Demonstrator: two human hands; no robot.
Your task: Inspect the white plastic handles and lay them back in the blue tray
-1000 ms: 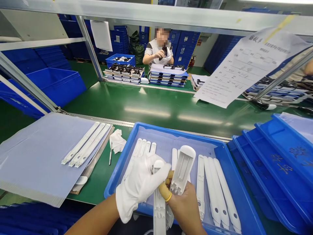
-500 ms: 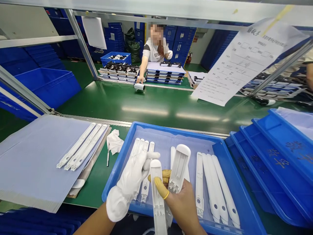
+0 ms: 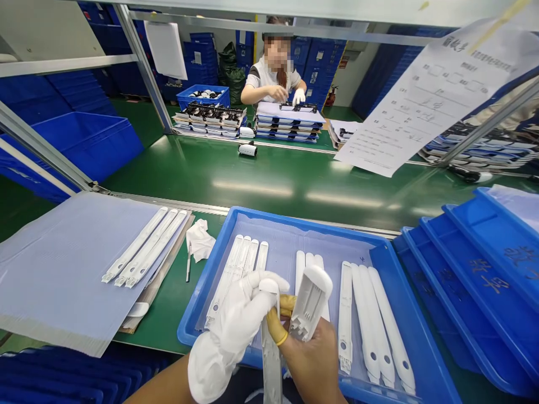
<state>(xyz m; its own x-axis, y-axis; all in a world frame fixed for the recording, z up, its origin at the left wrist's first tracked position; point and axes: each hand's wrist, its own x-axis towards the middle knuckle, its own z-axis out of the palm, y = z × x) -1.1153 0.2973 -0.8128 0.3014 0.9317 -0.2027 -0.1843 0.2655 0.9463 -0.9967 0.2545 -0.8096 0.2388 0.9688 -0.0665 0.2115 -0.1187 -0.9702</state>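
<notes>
Left hand (image 3: 240, 314), in white glove, grips upper end of narrow white shell (image 3: 272, 367). Right hand (image 3: 310, 359), yellow covers (image 3: 276, 330) on fingers, clasps same shell plus wider white shell (image 3: 310, 302), hollow side toward person. Both held over near edge of blue tray (image 3: 337, 229) holding white strips (image 3: 345, 314); three more lie on pale sheet (image 3: 76, 269) at left.

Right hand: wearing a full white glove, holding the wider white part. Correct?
Not quite: the right hand wears yellow finger covers, not a full white glove; the white glove is on the left hand, as the head view shows. It does hold the wider white part.
</notes>
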